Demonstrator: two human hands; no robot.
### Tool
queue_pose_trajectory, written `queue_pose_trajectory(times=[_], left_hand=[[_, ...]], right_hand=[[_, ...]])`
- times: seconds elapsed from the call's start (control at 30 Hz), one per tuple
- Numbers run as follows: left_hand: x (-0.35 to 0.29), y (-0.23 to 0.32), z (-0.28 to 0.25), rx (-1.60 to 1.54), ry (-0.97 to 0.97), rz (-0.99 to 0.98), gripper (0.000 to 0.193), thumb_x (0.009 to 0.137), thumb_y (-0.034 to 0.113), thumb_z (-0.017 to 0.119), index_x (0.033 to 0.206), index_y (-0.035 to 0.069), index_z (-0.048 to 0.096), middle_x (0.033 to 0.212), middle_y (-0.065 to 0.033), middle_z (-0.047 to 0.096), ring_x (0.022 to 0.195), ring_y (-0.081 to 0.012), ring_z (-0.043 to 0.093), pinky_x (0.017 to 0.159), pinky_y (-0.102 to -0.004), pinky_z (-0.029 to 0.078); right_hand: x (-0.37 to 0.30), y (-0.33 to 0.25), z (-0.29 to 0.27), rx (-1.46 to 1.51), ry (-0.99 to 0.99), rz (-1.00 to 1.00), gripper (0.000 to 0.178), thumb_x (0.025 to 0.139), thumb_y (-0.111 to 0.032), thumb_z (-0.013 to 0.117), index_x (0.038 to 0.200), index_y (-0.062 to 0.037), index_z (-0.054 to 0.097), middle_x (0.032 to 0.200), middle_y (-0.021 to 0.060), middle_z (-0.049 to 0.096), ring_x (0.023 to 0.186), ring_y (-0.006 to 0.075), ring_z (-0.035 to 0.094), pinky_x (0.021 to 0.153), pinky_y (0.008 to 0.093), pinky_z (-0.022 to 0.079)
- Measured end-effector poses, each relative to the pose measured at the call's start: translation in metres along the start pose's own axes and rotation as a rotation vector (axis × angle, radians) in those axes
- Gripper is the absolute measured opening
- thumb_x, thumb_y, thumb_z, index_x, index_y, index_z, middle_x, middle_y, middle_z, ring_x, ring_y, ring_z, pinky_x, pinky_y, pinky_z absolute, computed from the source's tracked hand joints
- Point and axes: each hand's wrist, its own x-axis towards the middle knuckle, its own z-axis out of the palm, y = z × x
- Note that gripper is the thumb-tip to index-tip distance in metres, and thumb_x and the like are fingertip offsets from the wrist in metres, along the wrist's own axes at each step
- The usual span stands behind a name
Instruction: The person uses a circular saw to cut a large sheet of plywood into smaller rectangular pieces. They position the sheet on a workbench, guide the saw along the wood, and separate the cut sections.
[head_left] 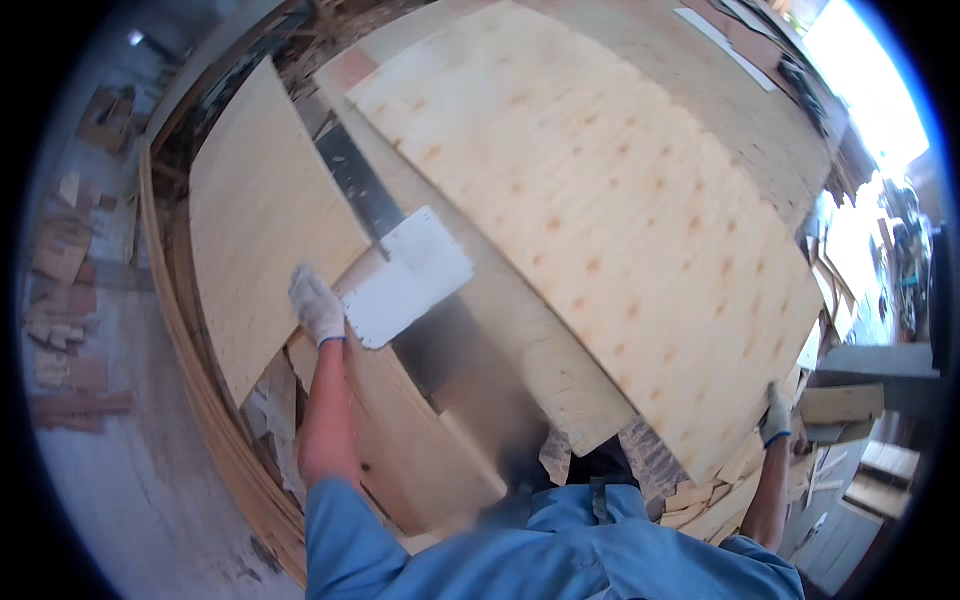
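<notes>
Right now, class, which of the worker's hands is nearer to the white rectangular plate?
Left. The left hand is close beside the white plate, at its left edge; the right hand is well away, at the right edge of the large spotted sheet.

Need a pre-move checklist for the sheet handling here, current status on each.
1. Both hands gloved: ok, left hand and right hand.
2. Left hand at the plain plywood sheet's edge: ok.
3. Right hand at the spotted plywood sheet's edge: ok.
4. Grip closed firmly on either edge: cannot tell, fingertips hidden.
5. White plate well away from left hand: not ok, right beside it.
6. Footing: cannot tell, feet out of sight.
</notes>
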Motion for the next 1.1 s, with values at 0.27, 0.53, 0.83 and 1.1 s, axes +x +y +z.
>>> queue_pose_trajectory(times=[0.27,0.53,0.83,1.1], left_hand=[[0.002,-0.016,0.004,0.123,-0.12,-0.011,0.054,0.104,0.036,0.028,0.136,-0.001,0.051,0.144,-0.0201,0.047,0.136,-0.0346,0.04,0.115,-0.0423,0.028],[0.001,0.002,-0.007,0.005,-0.146,-0.121,0.059,0.105,0.041,0.027,0.136,-0.003,0.05,0.143,-0.0203,0.048,0.133,-0.0352,0.043,0.113,-0.0406,0.033],[0.002,0.01,-0.007,-0.001,-0.16,-0.129,0.054,0.106,0.036,0.029,0.139,-0.001,0.048,0.146,-0.0187,0.045,0.135,-0.0319,0.043,0.113,-0.0385,0.034],[0.008,-0.017,0.005,-0.001,-0.154,-0.1,0.053,0.105,0.036,0.031,0.14,-0.001,0.047,0.147,-0.018,0.045,0.135,-0.032,0.043,0.114,-0.0371,0.032]], right_hand=[[-0.092,0.071,-0.01,-0.129,0.634,-0.002,0.055,0.1,-0.044,0.05,0.123,0.005,0.059,0.11,0.0113,0.066,0.093,0.018,0.063,0.081,0.0303,0.052],[-0.094,0.104,-0.009,0.078,0.649,0.005,0.06,0.098,-0.051,0.049,0.125,0.0018,0.059,0.108,0.0095,0.067,0.091,0.0192,0.065,0.079,0.0314,0.055],[-0.143,0.18,0.034,0.639,0.466,-0.052,0.052,0.101,-0.042,0.042,0.136,-0.0034,0.048,0.132,0.0116,0.055,0.115,0.0256,0.057,0.099,0.0371,0.048],[-0.197,0.216,0.075,0.933,0.487,0.017,0.06,0.1,-0.049,0.039,0.141,-0.0058,0.045,0.138,0.0129,0.052,0.122,0.0318,0.053,0.104,0.0419,0.044]])
